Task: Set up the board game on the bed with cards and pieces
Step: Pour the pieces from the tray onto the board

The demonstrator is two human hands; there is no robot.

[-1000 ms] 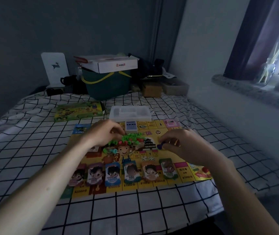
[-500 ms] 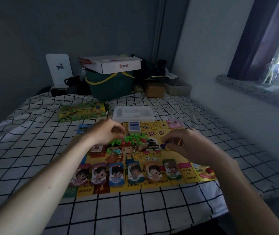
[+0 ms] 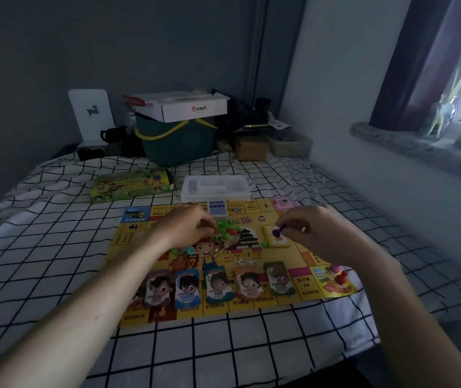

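A yellow game board [image 3: 302,256] lies on the checked bedsheet [image 3: 56,247]. Several character cards [image 3: 218,284] stand in a row along its near edge. A heap of small green and red pieces [image 3: 230,231] sits at the board's middle, and my left hand [image 3: 187,228] has its curled fingertips in that heap. My right hand [image 3: 313,233] pinches a small purple pawn [image 3: 277,232] just above a yellow card stack [image 3: 275,239]. A blue card deck [image 3: 217,208] sits at the board's far edge. A red pawn [image 3: 341,277] stands on the near right corner.
Behind the board lie a clear plastic tray [image 3: 215,187] and the green game box [image 3: 131,184]. A green bin [image 3: 176,138] with a white carton [image 3: 179,105] on top stands at the bed's head. The wall and window sill [image 3: 419,147] run along the right.
My right hand has shifted a little to the right and away with the purple pawn, uncovering the yellow card stack. My left hand stays at the green and red heap.
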